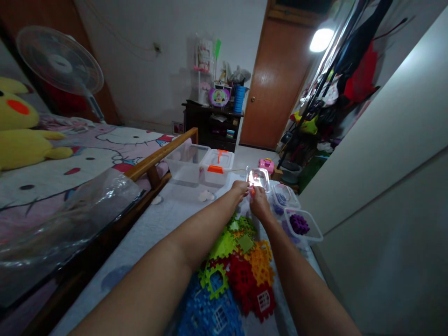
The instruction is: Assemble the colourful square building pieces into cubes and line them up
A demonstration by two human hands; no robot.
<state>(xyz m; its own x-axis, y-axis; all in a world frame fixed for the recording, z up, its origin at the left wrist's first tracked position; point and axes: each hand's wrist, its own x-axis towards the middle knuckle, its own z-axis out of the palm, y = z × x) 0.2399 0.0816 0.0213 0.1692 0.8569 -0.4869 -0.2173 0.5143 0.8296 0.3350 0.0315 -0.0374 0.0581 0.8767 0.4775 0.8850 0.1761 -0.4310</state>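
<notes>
Both arms stretch forward over the bed to a small clear plastic box (263, 184) with a shiny lid that reflects the light. My left hand (240, 188) has its fingers closed at the box's near left edge. Beside it, my right hand (259, 202) is closed at the near edge too. A bit of orange shows between the two hands; its shape is too small to make out. Below the wrists lie interlocking plastic blocks: green ones (224, 244), orange ones (261, 262), red ones (242, 278) and blue ones (206, 308).
To the right, an open clear box (317, 233) holds purple blocks (299, 224), near another clear box (292, 199). Farther left stand a large clear bin (185, 163) and a box with an orange latch (215, 169). A wooden rail (161, 154) borders the left side.
</notes>
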